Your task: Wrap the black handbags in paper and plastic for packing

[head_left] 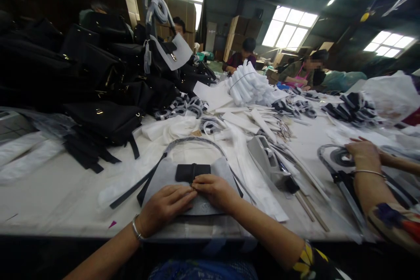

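A handbag wrapped in grey protective fabric lies flat on the white table right in front of me, its handle arching away. A black flap with a strap shows at its middle. My left hand rests on the grey wrap just below the flap, fingers curled and pinching at it. My right hand touches it fingertip to fingertip, also pinching the wrap beneath the black flap. What the fingertips hold is too small to name.
A pile of black handbags fills the left side. A tape dispenser and white paper strips lie to the right. A co-worker's hand with a bracelet works at the right edge. Other people sit at the far end.
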Demonstrator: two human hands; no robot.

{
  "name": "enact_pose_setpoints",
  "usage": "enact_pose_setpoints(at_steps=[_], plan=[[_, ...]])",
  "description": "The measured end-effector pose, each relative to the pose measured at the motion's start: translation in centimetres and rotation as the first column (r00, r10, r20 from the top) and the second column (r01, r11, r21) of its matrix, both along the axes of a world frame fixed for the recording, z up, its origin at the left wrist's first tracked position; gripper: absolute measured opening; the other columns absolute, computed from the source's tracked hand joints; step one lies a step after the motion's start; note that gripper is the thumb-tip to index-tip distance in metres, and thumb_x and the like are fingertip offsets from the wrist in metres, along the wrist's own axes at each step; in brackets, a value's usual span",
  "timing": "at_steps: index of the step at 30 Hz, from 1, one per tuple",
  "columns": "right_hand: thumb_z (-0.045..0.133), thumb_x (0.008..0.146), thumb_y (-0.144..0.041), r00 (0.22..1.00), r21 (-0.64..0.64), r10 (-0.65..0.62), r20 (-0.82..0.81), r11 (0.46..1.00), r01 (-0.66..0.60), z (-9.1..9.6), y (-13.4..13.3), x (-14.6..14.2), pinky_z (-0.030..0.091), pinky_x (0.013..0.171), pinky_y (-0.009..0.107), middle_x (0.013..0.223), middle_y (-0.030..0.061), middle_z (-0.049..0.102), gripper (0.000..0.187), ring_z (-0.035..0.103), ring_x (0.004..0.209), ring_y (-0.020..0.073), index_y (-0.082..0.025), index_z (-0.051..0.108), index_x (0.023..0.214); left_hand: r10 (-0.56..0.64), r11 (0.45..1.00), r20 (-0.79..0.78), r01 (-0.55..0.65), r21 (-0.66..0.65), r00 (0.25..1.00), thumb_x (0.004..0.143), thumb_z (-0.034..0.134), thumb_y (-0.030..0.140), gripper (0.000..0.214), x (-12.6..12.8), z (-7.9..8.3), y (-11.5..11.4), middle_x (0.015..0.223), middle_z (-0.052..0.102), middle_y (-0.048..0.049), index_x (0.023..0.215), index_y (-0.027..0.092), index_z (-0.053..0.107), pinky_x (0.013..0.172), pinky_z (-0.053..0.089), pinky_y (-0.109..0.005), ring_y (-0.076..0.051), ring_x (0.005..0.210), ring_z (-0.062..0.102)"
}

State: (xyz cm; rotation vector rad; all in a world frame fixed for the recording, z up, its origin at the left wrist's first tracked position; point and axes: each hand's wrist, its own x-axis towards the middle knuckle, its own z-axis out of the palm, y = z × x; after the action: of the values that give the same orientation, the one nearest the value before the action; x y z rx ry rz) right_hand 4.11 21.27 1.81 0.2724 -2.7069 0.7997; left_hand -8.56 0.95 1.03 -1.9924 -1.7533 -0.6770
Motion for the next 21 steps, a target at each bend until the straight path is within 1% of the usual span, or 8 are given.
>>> enact_pose_setpoints(at_steps=[3, 6, 8, 13, 15, 17, 19, 21], plan=[[0.051, 0.097, -0.019, 0.999, 0.066, 0.031, 0.017, 0.997, -0.032, -0.3, 0.0, -0.2, 0.048, 0.099, 0.029, 0.117, 0.0091, 0.069, 0.026, 0.061, 0.113, 0.0181, -0.017, 0.07, 0.114, -0.047, 0.998, 0.042, 0.048, -0.026, 0.998, 0.092, 0.058, 0.016, 0.03, 0.1, 0.0, 0.3, 0.11, 0.072, -0.0067, 0.122, 0.018, 0.061, 0.088, 0.056, -0.031, -0.017, 0.1, 0.067], [0.049, 0.099, -0.022, 0.995, 0.135, 0.02, 0.098, 0.99, -0.033, -0.3, -0.2, -0.5, 0.046, 0.098, 0.03, 0.116, 0.0081, 0.069, 0.027, 0.06, 0.112, 0.0184, -0.018, 0.069, 0.116, -0.033, 0.995, 0.123, 0.044, -0.088, 0.992, 0.094, 0.054, 0.018, 0.022, 0.3, 0.2, 0.5, 0.099, 0.072, -0.0065, 0.113, 0.018, 0.065, 0.08, 0.058, -0.029, -0.016, 0.089, 0.068], [0.049, 0.099, -0.024, 0.989, 0.191, -0.007, 0.145, 0.981, -0.021, -0.1, -0.4, -0.7, 0.046, 0.095, 0.03, 0.113, 0.0084, 0.07, 0.027, 0.061, 0.108, 0.0192, -0.017, 0.069, 0.116, -0.026, 0.987, 0.169, 0.051, -0.15, 0.985, 0.096, 0.051, 0.02, 0.022, 0.4, 0.4, 0.5, 0.096, 0.07, -0.0062, 0.113, 0.018, 0.065, 0.076, 0.058, -0.027, -0.016, 0.086, 0.068], [0.052, 0.097, -0.025, 0.983, 0.325, -0.033, 0.182, 0.945, -0.029, 0.4, -0.6, -0.9, 0.048, 0.08, 0.029, 0.107, 0.0082, 0.071, 0.025, 0.064, 0.096, 0.0209, -0.017, 0.071, 0.11, -0.02, 0.958, 0.274, 0.097, -0.27, 0.961, 0.096, 0.047, 0.018, 0.029, 0.6, 0.6, 0.4, 0.107, 0.067, -0.0079, 0.122, 0.02, 0.06, 0.085, 0.056, -0.027, -0.017, 0.097, 0.066], [0.057, 0.094, -0.026, 0.985, 0.362, -0.006, 0.172, 0.93, -0.058, 0.6, -0.3, -1.1, 0.047, 0.078, 0.028, 0.107, 0.0052, 0.071, 0.021, 0.064, 0.092, 0.0196, -0.019, 0.072, 0.108, -0.02, 0.953, 0.269, 0.099, -0.285, 0.963, 0.095, 0.048, 0.017, 0.03, 0.6, 0.8, 0.5, 0.109, 0.067, -0.0074, 0.123, 0.021, 0.059, 0.086, 0.056, -0.026, -0.017, 0.098, 0.066], [0.06, 0.093, -0.028, 0.987, 0.394, 0.037, 0.159, 0.914, -0.098, 0.9, 0.1, -1.6, 0.046, 0.078, 0.026, 0.106, 0.002, 0.071, 0.02, 0.064, 0.091, 0.0177, -0.022, 0.072, 0.107, -0.04, 0.954, 0.228, 0.105, -0.279, 0.973, 0.094, 0.049, 0.017, 0.033, 0.5, 1.0, 0.6, 0.109, 0.068, -0.0066, 0.125, 0.022, 0.058, 0.086, 0.056, -0.024, -0.017, 0.097, 0.067], [0.06, 0.093, -0.03, 0.984, 0.44, 0.088, 0.156, 0.885, -0.15, 1.4, 0.5, -2.2, 0.045, 0.077, 0.025, 0.107, -0.0001, 0.071, 0.018, 0.063, 0.092, 0.0159, -0.024, 0.071, 0.107, -0.081, 0.962, 0.162, 0.12, -0.247, 0.984, 0.094, 0.05, 0.019, 0.035, 0.3, 1.2, 0.9, 0.107, 0.07, -0.0062, 0.128, 0.023, 0.058, 0.086, 0.056, -0.02, -0.016, 0.096, 0.068], [0.06, 0.093, -0.03, 0.976, 0.498, 0.129, 0.175, 0.844, -0.2, 2.1, 0.8, -2.8, 0.044, 0.071, 0.024, 0.108, -0.0013, 0.07, 0.015, 0.061, 0.093, 0.0153, -0.023, 0.07, 0.104, -0.122, 0.973, 0.094, 0.137, -0.184, 0.988, 0.095, 0.049, 0.021, 0.035, -0.2, 1.1, 1.2, 0.104, 0.072, -0.0055, 0.129, 0.023, 0.058, 0.085, 0.055, -0.017, -0.014, 0.092, 0.07]])
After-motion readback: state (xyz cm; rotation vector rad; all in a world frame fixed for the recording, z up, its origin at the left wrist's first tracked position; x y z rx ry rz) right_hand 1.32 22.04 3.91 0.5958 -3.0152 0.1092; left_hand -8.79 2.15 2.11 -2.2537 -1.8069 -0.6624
